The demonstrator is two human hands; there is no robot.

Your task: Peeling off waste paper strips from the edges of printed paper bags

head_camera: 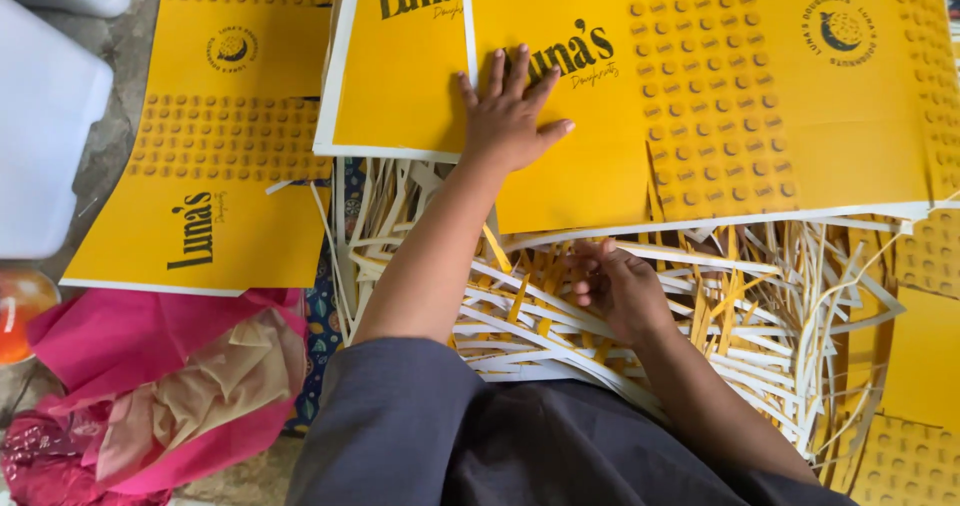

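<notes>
Yellow printed card sheet (700,116) lies flat at the top of a stack ahead of the person; left hand (510,111) presses on it, palm down, fingers spread, gripping nothing, seemingly pinning it in place. Right hand (620,286) curls loosely at the sheet's near edge, among white and yellow trim strips (740,326); whether it pinches one, cannot tell. Second yellow stack (220,166) and pink cloth (160,376) lie to the left.

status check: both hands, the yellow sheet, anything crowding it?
Left hand flat, fingers spread, on yellow printed sheet. Right hand curled at sheet's near edge, grip unclear. Pile of paper strips underneath, more sheets left.
</notes>
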